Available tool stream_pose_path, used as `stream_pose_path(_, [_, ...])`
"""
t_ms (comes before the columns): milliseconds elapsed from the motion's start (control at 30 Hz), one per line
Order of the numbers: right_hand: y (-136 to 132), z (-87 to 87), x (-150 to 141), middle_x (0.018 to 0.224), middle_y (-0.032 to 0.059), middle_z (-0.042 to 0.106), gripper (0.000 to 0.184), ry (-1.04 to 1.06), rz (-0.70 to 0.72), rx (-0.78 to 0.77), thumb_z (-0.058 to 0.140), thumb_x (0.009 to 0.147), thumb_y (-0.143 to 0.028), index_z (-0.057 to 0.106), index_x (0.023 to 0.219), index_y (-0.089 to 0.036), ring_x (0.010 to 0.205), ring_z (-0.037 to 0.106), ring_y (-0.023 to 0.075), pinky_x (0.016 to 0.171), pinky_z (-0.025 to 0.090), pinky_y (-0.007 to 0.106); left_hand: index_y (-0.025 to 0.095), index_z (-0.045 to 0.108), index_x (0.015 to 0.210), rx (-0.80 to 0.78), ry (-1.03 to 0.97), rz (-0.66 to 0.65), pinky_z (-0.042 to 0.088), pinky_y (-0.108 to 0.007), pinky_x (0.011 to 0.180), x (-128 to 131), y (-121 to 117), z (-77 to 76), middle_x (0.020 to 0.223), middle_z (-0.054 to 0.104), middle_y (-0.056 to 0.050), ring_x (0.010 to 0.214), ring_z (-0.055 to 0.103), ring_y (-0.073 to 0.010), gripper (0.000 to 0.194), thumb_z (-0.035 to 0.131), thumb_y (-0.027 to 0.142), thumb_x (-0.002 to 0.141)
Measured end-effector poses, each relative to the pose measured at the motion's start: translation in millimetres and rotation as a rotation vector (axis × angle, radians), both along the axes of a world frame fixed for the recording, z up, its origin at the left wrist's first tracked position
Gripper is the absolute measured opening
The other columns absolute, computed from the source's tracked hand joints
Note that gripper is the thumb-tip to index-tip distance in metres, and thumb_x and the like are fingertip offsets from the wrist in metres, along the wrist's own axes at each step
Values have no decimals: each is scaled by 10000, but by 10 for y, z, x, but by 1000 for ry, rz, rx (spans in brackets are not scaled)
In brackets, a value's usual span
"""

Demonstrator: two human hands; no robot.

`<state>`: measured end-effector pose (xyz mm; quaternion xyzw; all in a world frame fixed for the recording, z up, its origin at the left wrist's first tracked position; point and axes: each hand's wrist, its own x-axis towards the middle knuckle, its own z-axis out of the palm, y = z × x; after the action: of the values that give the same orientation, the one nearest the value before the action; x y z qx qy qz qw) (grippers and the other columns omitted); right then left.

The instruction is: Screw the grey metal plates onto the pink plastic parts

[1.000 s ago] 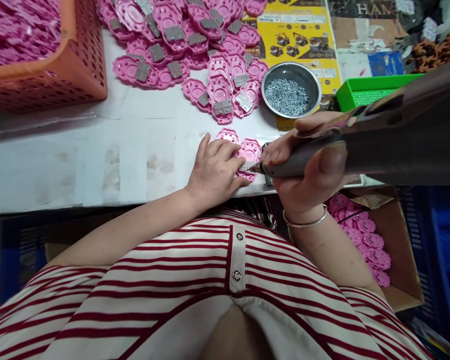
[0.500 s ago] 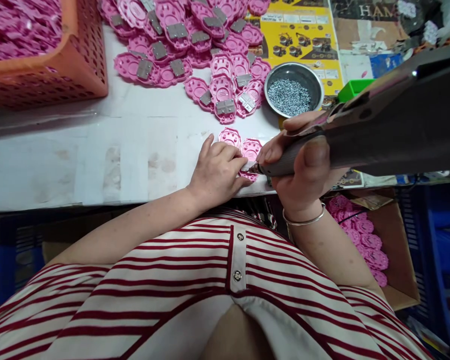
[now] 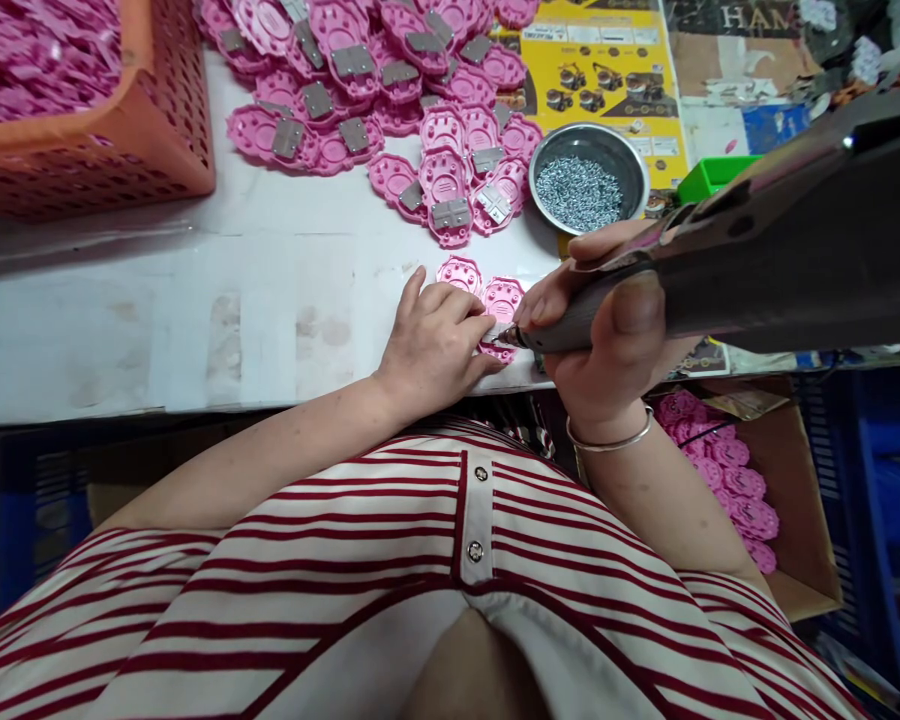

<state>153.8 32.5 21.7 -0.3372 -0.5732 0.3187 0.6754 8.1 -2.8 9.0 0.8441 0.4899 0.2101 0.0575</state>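
My right hand is wrapped round the grey body of an electric screwdriver. Its metal tip points left and meets a pink plastic housing with a metal plate, low on the table. Fingers of my left hand are bent over this housing and press its left side, partly covering it. Just to the upper left lies a second pink housing, partly behind the left fingers. Whether a screw sits under the tip is too small to tell.
A steel bowl of small screws stands behind my right hand. Many pink housings with metal plates are heaped at the back. An orange basket of pink parts is at left. Below the table edge, a cardboard box holds pink pieces.
Almost nothing differs. The screwdriver's rear end has dipped very slightly, while its tip and both hands stay at the same housing.
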Motion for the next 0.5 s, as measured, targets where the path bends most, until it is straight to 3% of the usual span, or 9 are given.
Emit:
stream_pose_path(167, [14,15,-1,714,-25,601,370,61,30,64,551,829,-688,647,978,-363,704,665,174,800,617,389,205,754,1017,7,-20,4,268,-644,1215,4,6,-16,1190,684,-94,1177,551,-315,278,756,432,859])
stream_pose_path(333, [-2,0,-5,653,-36,570,368,61,28,16,564,829,-684,622,968,-348,619,627,164,751,609,380,212,753,1010,-4,-25,5,258,-650,1219,1,5,-17,1208,688,-92,1212,545,-323,263,757,427,858])
stream_pose_path(500, [5,-43,55,773,-11,653,503,-23,78,-55,570,762,-778,611,988,-331,741,674,175,750,603,363,214,751,1027,-26,-20,9,244,-653,1226,0,0,-11,1206,690,-91,1218,540,-319,241,727,405,881])
